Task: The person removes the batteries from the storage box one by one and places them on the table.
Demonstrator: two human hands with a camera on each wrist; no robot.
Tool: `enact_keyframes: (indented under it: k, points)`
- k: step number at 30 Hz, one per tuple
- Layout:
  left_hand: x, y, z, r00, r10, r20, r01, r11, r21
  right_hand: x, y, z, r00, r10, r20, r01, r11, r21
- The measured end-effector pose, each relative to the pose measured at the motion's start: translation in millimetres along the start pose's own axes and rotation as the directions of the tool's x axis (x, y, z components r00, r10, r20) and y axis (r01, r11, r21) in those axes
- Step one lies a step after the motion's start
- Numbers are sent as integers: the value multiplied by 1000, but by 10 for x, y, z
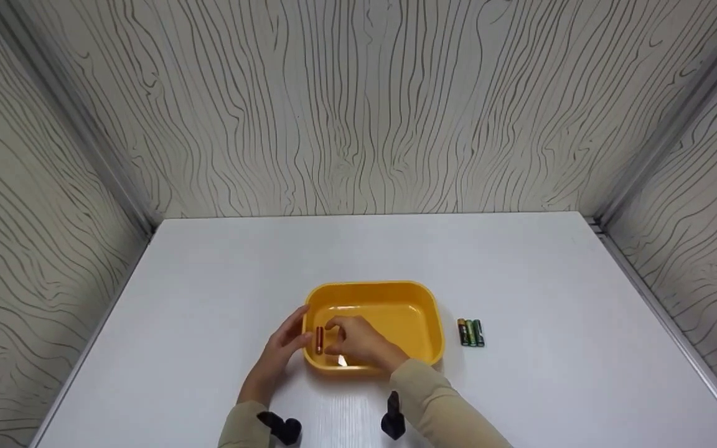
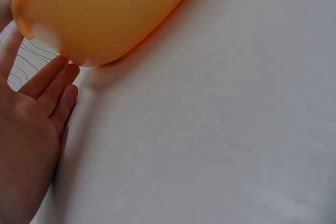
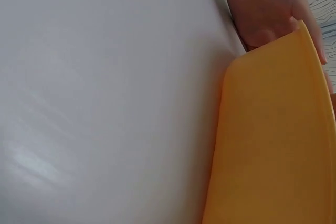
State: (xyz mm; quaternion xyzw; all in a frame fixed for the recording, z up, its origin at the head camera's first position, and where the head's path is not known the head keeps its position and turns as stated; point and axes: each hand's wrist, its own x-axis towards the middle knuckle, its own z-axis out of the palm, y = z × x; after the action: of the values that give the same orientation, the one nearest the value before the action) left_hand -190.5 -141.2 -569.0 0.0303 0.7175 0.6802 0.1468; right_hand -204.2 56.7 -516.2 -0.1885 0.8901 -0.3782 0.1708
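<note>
A yellow plastic tray [image 1: 368, 287] with rounded corners rests on the white table. At its left end is my left hand [image 1: 281, 348], which holds it with the thumb at the rim. In the left wrist view the fingers [image 2: 55, 87] lie against the tray's outer wall. My right hand [image 1: 358, 339] reaches down into the tray, thumb and index finger spread apart with a gap between the tips. Just left of those tips, a reddish-brown battery [image 1: 319, 340] lies along the left inner wall. The right wrist view shows mainly the tray's outer wall [image 3: 273, 140].
To the right of the tray, several batteries [image 1: 471, 333] with green, black and gold wraps lie side by side on the white table [image 1: 551, 298]. Wood-patterned panels [image 1: 358, 112] enclose the back and sides.
</note>
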Motion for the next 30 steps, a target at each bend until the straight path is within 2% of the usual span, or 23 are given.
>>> enact_keyframes:
  k: [9,16,23,30]
  points:
    - [21,-14,8,1000,-17,-11,17,1000,4,66,-40,99,998,55,-39,-55,998,8]
    - [11,5,16,1000,-8,-14,8,1000,13,76,-85,154,995,89,-52,-92,994,-54]
    - [7,-4,3,1000,25,-2,-25,999,27,105,-121,207,990,122,-72,-130,985,-115]
    - [18,-18,-15,1000,22,4,-22,1000,17,123,-150,238,990,109,-92,-125,975,-182]
